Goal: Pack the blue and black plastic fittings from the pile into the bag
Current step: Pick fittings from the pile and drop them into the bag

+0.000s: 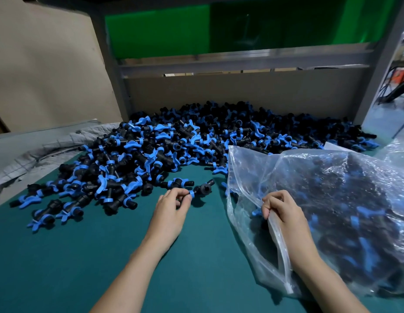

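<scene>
A large pile of blue and black plastic fittings [174, 150] spreads across the far half of the green table [83, 256]. My left hand [171, 206] pinches one fitting [202, 190] at its blue ring, just in front of the pile's near edge. Another loose fitting [177, 183] lies right behind my fingers. A clear plastic bag [332, 199], holding many fittings, lies on the right. My right hand [282, 213] grips the bag's open edge, holding the mouth toward the left.
A grey quilted cloth [38, 150] is bunched at the table's left edge. A grey metal frame [241, 62] with a green panel and a beige board stands behind the pile. More clear plastic [397, 150] lies at the far right.
</scene>
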Action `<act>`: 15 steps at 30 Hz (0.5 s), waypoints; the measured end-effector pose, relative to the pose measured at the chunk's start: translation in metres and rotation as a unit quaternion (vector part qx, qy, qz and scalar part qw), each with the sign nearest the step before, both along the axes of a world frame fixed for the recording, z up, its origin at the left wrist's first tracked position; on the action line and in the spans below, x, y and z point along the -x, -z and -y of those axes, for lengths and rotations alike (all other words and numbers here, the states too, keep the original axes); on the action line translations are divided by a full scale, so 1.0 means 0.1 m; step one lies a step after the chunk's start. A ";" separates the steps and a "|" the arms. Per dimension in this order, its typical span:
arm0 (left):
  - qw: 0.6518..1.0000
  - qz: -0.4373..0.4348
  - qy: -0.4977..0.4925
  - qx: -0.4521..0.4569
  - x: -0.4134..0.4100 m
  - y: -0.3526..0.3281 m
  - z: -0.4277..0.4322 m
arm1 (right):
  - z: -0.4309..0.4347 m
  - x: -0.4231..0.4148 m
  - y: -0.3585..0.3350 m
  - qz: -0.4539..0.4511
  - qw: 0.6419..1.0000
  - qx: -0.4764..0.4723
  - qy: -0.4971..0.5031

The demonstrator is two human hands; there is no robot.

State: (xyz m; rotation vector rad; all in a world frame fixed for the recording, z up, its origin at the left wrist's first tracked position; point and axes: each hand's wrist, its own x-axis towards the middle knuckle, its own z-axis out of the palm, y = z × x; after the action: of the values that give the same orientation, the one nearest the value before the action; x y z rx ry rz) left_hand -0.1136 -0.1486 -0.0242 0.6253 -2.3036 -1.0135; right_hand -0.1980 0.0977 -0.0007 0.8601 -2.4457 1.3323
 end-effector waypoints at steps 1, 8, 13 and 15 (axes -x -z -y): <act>1.000 -0.012 0.003 -0.022 -0.01 -0.01 0.01 | 0.00 0.00 0.00 0.001 1.000 0.000 0.000; 0.998 -0.014 0.016 -0.051 -0.05 -0.03 0.00 | 0.00 -0.02 -0.03 0.007 1.000 0.005 -0.005; 0.999 -0.002 0.022 -0.049 -0.06 -0.03 -0.02 | 0.01 -0.01 -0.01 0.006 1.000 -0.001 0.003; 0.999 -0.009 0.020 -0.045 -0.08 -0.04 -0.01 | 0.01 -0.01 -0.01 0.009 1.000 0.004 0.003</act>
State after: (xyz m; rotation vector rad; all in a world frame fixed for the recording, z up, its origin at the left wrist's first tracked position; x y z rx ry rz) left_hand -0.1055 -0.1472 -0.0200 0.6052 -2.2728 -1.1409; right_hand -0.1971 0.0964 -0.0001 0.8423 -2.4533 1.3520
